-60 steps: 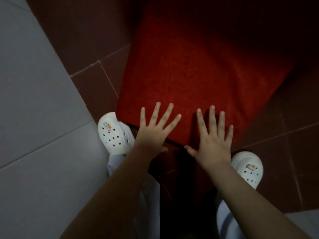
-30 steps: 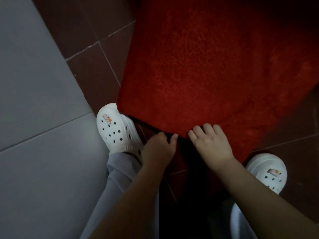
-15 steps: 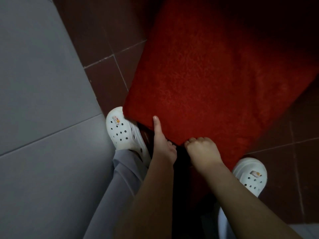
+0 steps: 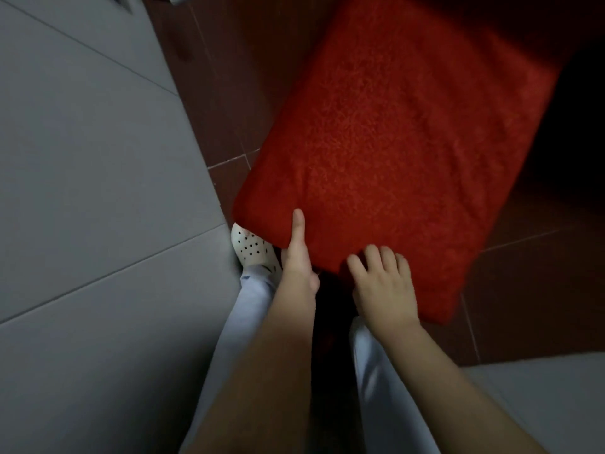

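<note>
Our once-flat hands have closed on the lower edge of the red plush rectangular mat [image 4: 393,142] at centre frame, left hand [image 4: 296,267] pinching thumb-on-top, right hand [image 4: 384,286] curling fingers over it; we judge lifting barely begun.

Your left hand [image 4: 296,260] pinches the near edge of the red mat [image 4: 393,142], thumb flat on top and fingers hidden beneath. Your right hand [image 4: 383,283] is just beside it, fingers curled over the same edge. The mat's near corner overlaps your white clog [image 4: 250,249]. There's dark red floor [image 4: 226,93] and a grey tiled wall [image 4: 98,158] on the left.
</note>
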`<act>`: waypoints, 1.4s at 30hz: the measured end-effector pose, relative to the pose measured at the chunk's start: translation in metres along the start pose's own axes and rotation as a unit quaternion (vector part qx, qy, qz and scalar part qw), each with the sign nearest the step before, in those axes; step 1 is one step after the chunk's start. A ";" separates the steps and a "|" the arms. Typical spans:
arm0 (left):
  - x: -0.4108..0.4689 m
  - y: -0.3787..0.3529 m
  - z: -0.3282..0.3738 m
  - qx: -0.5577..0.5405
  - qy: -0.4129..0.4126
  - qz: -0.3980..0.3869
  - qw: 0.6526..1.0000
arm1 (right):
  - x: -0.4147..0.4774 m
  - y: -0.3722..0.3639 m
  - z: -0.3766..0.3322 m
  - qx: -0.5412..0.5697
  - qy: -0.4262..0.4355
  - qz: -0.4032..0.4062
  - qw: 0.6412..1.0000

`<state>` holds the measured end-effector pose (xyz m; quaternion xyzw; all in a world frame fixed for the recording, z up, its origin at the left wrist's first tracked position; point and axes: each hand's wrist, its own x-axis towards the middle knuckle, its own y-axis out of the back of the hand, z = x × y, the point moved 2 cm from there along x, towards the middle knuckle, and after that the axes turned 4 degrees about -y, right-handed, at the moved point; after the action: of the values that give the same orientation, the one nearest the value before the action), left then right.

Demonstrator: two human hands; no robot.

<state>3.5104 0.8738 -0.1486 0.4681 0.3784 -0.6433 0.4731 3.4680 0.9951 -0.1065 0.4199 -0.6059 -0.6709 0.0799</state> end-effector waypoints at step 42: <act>-0.296 -0.327 0.302 0.760 -0.612 -0.219 0.020 | 0.057 0.437 0.180 -0.050 -0.109 0.185 0.975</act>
<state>3.1551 0.7551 0.2335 -0.1071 -0.6682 -0.6904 -0.2556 3.1373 0.9839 0.2358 0.2206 -0.6439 -0.7155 0.1572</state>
